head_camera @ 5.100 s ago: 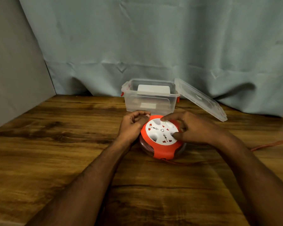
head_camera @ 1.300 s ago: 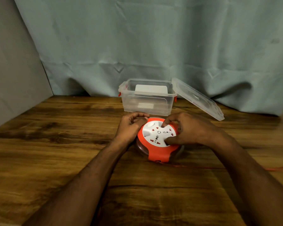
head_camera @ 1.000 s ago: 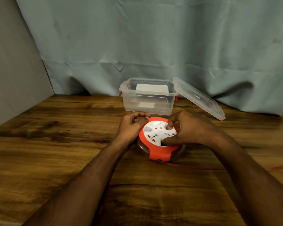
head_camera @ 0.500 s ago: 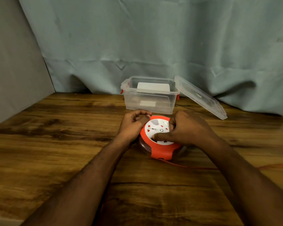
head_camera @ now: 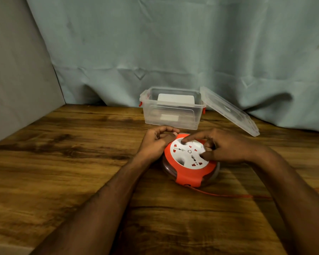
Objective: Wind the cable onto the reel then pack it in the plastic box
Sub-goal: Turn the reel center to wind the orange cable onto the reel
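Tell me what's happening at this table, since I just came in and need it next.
A person is winding an orange cable into a round orange and white reel lying flat on the wooden table. The left hand grips the reel's left edge; the right hand has fingertips on its white face. Cable trails off to the right, so winding isn't finished. Behind, the clear plastic box stands open, its lid leaning against its right side.
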{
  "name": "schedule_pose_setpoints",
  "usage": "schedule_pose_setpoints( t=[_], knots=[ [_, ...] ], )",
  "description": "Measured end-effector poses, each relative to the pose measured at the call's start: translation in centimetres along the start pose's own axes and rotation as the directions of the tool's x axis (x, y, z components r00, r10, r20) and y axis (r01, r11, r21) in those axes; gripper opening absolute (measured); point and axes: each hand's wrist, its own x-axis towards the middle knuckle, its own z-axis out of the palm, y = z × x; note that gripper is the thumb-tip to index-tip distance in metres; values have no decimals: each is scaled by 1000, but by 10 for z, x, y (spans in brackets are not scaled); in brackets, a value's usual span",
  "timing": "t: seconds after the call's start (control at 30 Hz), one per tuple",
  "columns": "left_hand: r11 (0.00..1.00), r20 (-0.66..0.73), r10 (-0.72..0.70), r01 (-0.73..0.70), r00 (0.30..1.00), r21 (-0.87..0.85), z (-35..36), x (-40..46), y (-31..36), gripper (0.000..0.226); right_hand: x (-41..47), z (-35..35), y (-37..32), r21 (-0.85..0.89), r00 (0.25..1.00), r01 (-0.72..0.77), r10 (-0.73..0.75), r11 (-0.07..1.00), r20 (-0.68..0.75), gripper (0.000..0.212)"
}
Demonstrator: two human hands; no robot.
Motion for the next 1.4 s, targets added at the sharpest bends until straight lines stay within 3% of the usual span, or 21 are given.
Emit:
schedule_pose_setpoints(
  t=[0.57,0.77,1.0,1.27,1.4],
  knots=[
    [1000,-28,-4,4,1000,4,0,1,-3,15,-7,-5,-14,-43,994,-103,101,994,-34,48],
    [1000,-53,-18,18,998,-7,0,2,-4,16,-5,0,-20,-162,968,-218,192,963,-159,57],
    [999,-134,-31,26,991,-36,-2,6,-9,15,3,14,-34,-286,952,-241,169,927,-257,51],
    [999,-138,-22,16,990,-45,0,8,-11,15,11,28,-32,-224,908,-311,220,924,-356,77],
    [999,-137,-21,16,990,-38,0,6,-9,15,14,33,-34,-175,895,-322,238,931,-378,67]
  ],
)
